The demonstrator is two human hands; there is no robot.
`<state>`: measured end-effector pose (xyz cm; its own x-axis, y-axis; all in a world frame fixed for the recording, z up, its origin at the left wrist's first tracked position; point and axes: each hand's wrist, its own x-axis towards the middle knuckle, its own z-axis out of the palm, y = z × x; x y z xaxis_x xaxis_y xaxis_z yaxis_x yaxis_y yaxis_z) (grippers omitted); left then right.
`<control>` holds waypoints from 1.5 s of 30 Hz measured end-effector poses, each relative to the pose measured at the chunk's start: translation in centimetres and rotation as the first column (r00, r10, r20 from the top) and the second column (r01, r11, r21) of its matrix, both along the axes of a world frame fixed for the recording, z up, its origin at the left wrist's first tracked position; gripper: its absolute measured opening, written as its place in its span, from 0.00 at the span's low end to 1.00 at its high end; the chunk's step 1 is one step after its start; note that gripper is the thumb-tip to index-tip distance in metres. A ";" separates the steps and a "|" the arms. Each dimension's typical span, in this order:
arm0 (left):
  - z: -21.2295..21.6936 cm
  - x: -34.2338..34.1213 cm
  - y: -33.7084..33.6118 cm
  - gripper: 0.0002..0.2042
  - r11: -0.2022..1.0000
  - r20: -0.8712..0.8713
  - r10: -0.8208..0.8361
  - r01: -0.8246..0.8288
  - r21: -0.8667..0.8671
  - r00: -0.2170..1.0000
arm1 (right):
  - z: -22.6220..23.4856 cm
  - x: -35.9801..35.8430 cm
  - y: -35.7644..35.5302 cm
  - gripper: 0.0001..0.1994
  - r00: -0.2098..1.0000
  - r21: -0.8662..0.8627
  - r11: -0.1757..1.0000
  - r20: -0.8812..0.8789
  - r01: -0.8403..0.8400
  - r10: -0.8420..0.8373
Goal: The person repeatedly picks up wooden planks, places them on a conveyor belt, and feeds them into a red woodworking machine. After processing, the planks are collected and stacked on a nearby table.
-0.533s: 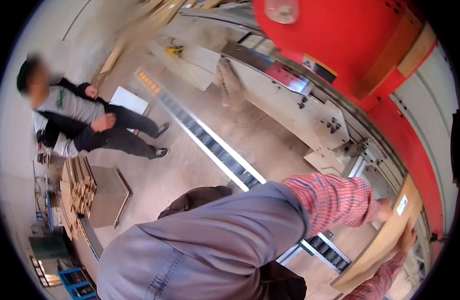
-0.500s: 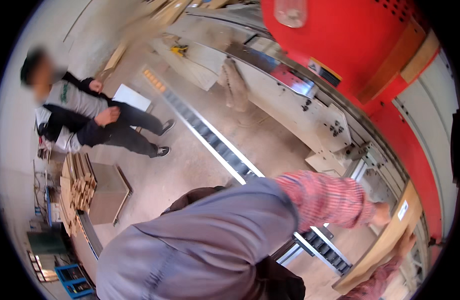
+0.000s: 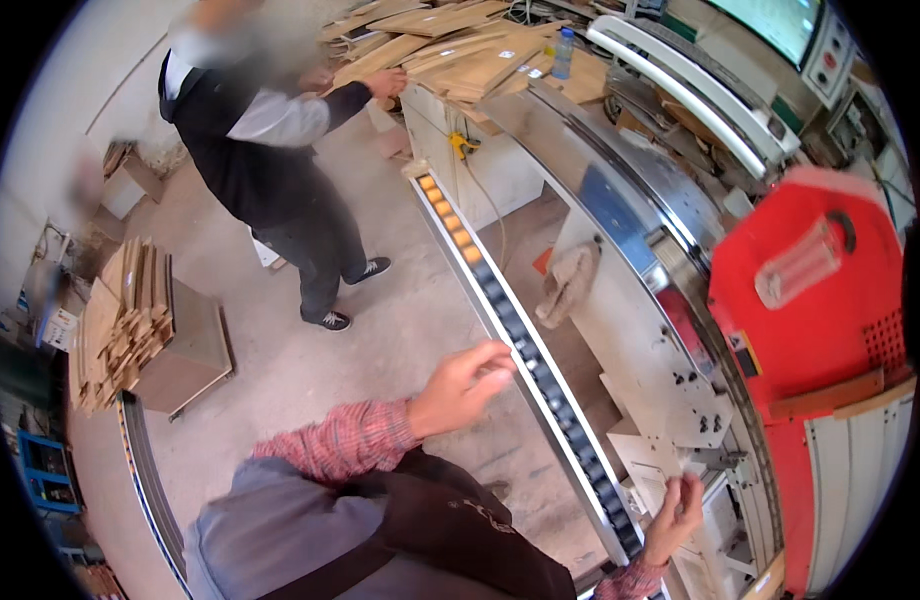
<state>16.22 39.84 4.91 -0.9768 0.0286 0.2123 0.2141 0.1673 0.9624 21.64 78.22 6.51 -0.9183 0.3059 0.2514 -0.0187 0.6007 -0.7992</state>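
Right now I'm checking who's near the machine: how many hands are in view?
3. The wearer's left hand hangs open over the roller track; their right hand is by the machine's white panel; a co-worker's hand rests on stacked boards. Others may be hidden.

A roller track [image 3: 525, 340] runs from the far bench toward the near right, along the left edge of the machine [image 3: 640, 300]. The left hand [image 3: 465, 385] hangs just left of the track; the right hand [image 3: 675, 515] is at the machine's near end. A rag [image 3: 565, 285] lies on the machine's left edge. Boards [image 3: 470, 55] and a bottle [image 3: 562, 52] lie on its far end, where a co-worker [image 3: 270, 150] stands. A wood stack [image 3: 115, 325] sits on a cart [image 3: 195, 355] at far left
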 end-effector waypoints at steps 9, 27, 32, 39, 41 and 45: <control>-1.0 0.5 -20.7 0.12 0.968 0.146 0.252 -0.247 -0.052 0.957 | 3.5 -16.0 -24.5 0.12 0.853 0.179 0.837 0.018 -0.516 0.522; 3.1 -17.3 -32.3 0.12 0.873 -0.097 0.382 -0.393 -0.287 0.919 | 1.2 -39.3 -41.2 0.17 0.690 -0.046 0.689 0.002 -0.723 0.724; 5.2 -29.5 -37.0 0.13 0.717 -0.315 0.312 -0.440 -0.541 0.896 | 1.1 -46.4 -43.4 0.18 0.730 -0.113 0.723 -0.031 -0.681 0.683; 7.4 -47.2 -44.4 0.13 0.535 -0.246 0.337 -0.400 -0.745 0.909 | 0.4 -51.3 -46.5 0.18 0.766 -0.204 0.745 -0.045 -0.636 0.641; 6.4 -51.3 -46.4 0.14 0.519 -0.146 0.367 -0.332 -0.788 0.919 | 0.2 -52.1 -47.8 0.19 0.774 -0.261 0.744 -0.019 -0.615 0.633; 3.2 -59.1 -51.6 0.20 0.327 -0.029 0.377 -0.162 -0.931 0.926 | 0.3 -54.4 -51.4 0.20 0.790 -0.126 0.783 -0.010 -0.609 0.613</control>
<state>-42.88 -11.76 8.09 -0.9814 -0.1751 0.0784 -0.1579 0.9694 0.1879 -32.78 26.84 6.81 -0.9293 -0.2964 0.2203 -0.3253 0.3749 -0.8681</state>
